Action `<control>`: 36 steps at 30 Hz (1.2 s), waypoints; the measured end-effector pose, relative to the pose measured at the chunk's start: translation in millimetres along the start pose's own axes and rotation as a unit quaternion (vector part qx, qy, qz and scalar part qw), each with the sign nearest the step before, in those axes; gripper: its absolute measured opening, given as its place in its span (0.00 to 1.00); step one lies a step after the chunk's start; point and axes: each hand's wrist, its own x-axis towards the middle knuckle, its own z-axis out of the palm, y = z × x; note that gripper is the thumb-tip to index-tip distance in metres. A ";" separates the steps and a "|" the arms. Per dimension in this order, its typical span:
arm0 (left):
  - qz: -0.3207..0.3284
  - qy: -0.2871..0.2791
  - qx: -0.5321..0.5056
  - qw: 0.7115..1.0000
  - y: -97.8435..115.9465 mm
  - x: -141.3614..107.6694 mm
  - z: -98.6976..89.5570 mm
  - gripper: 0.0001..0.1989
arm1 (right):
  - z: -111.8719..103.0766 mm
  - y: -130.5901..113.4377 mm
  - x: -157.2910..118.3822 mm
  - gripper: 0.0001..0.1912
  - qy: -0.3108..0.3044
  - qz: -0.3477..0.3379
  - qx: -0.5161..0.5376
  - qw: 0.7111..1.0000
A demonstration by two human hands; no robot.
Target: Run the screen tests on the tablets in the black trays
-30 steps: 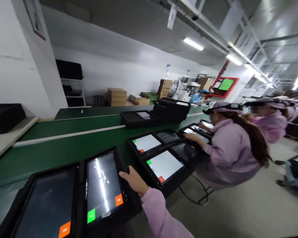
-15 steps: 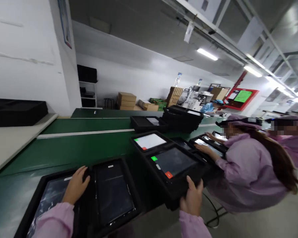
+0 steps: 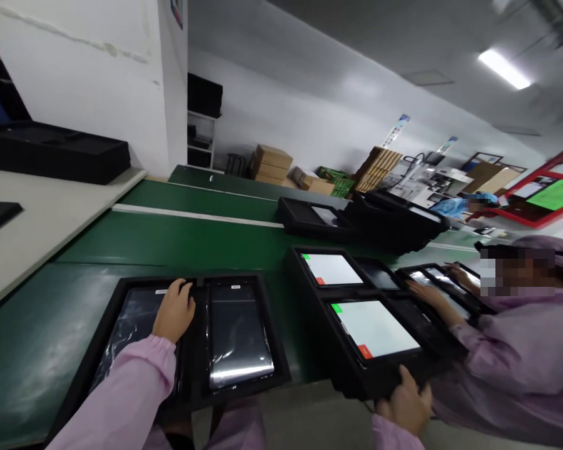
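Note:
A black foam tray (image 3: 194, 387) lies on the green bench in front of me, with two dark-screened, film-covered tablets side by side in it, a left tablet (image 3: 134, 325) and a right tablet (image 3: 239, 331). My left hand (image 3: 174, 311) is on its centre divider, fingers bent over beside the left tablet's top edge. To the right is a stack of black foam trays (image 3: 316, 325); its top tray holds a tablet with a lit white screen (image 3: 375, 328) and green and red corner patches. My right hand (image 3: 407, 403) grips that tray's front edge, thumb on top, other fingers partly hidden.
Behind, another lit tablet (image 3: 333, 269) sits in a tray. More black trays (image 3: 394, 222) are stacked farther back on the green bench (image 3: 206, 240). A co-worker in a pink smock (image 3: 511, 350) handles tablets close on my right. A pale table (image 3: 60, 212) adjoins at left.
The view has turned left and down, so the scene sits farther right. The near tablet in the right-hand tray has gone from dark to lit white. Both hands stay at their trays.

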 end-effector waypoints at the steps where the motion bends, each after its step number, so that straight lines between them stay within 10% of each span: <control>1: -0.002 -0.005 0.000 1.000 1.0 -0.6 0.0 0.20 | 2.2 -5.3 1.3 0.37 0.034 0.032 -0.003 0.999; 4: -0.006 -0.023 0.004 1.000 4.3 -1.6 -1.1 0.20 | -2.3 -26.0 0.4 0.37 0.113 0.075 -0.034 0.990; 8: -0.008 -0.042 0.014 0.999 9.7 3.3 -5.4 0.18 | -10.4 -63.7 -20.6 0.32 0.165 -0.133 -0.139 0.967; 11: -0.016 -0.050 0.013 0.999 11.8 10.0 -9.0 0.16 | 21.0 -91.8 -54.4 0.23 -0.074 -0.169 -0.078 0.980; 15: -0.022 -0.039 0.002 0.999 10.5 13.2 -12.1 0.13 | 115.2 -114.7 -98.9 0.21 -0.461 -0.250 -0.078 0.848; 20: -0.029 -0.041 -0.018 0.999 8.8 9.9 -12.7 0.12 | 193.0 -118.5 -119.7 0.35 -0.477 -0.242 -0.274 0.800; 30: -0.083 -0.054 0.068 0.993 24.0 9.4 -20.2 0.23 | 191.2 -101.9 -111.6 0.34 -0.461 -0.212 -0.225 0.832; 36: 0.007 -0.225 0.164 0.960 9.8 50.0 -43.3 0.18 | 133.0 -115.9 -110.4 0.22 -0.427 -0.041 0.097 0.898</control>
